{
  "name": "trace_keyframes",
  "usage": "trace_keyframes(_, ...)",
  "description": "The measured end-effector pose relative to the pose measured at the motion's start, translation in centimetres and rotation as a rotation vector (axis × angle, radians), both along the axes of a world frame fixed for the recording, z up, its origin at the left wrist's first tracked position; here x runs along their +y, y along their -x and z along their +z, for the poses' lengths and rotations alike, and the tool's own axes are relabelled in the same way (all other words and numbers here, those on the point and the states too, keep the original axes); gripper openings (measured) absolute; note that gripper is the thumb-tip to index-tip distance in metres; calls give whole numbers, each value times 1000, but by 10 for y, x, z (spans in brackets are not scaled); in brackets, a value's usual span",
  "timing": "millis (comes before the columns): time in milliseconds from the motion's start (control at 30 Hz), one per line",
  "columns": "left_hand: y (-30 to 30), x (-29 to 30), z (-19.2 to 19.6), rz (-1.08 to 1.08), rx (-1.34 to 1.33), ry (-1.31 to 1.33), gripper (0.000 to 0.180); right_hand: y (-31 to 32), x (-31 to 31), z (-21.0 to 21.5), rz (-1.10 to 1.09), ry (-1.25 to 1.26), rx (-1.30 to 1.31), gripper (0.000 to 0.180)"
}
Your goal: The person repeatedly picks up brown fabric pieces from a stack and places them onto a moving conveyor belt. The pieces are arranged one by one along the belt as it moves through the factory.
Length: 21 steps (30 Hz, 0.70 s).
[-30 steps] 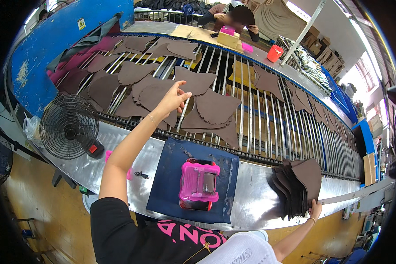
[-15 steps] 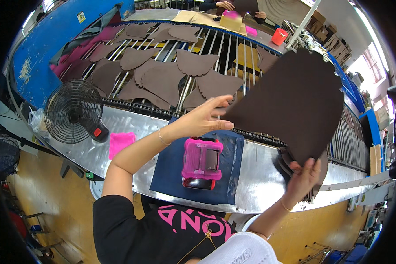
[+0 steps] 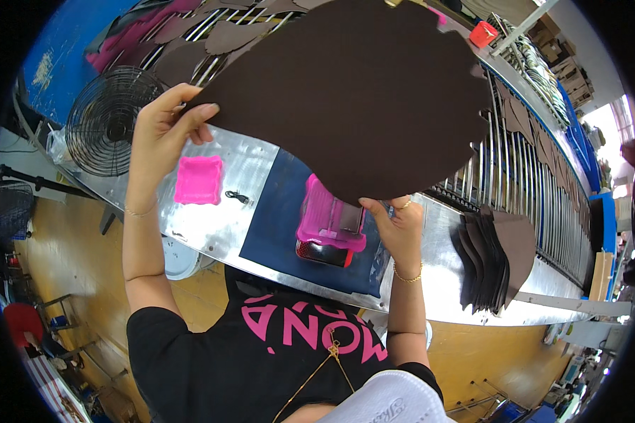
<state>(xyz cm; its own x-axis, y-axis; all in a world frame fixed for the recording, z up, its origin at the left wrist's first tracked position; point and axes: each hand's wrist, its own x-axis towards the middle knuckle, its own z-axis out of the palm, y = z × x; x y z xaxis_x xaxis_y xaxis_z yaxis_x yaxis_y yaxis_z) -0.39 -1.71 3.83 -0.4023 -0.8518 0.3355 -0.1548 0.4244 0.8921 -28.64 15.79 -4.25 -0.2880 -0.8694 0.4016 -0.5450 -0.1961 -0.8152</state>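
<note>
The large dark brown cut leather piece (image 3: 353, 92) has been lifted closer to the camera than half a second ago, above the metal-topped table (image 3: 261, 162). It is pinched at opposite edges by the left hand (image 3: 166, 130) and right hand (image 3: 398, 229), seemingly for inspection.

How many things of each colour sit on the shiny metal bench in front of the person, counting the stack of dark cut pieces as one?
Pink: 2, the small square tray and the pink device
Dark blue: 1, the mat
Dark brown: 1, the stack of cut pieces
Black: 1, a small clip-like object
Total: 5
</note>
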Motion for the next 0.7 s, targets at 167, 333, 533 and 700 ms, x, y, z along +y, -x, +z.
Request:
trace_keyframes(167, -27, 9, -17, 27, -128, 71, 7, 1, 1, -6, 79, 28, 196, 7)
trace_keyframes(333, -15, 20, -28, -158, -333, 122, 8, 26, 27, -10, 36, 4, 313, 7)
trace_keyframes(533, 46, 33, -57, -402, -482, 224, 9, 56, 87, -39, -195, -171, 242, 5)
trace_keyframes(700, 99, 52, -52, -526, -520, 434, 11, 81, 148, -66, -402, -170, -28, 9)
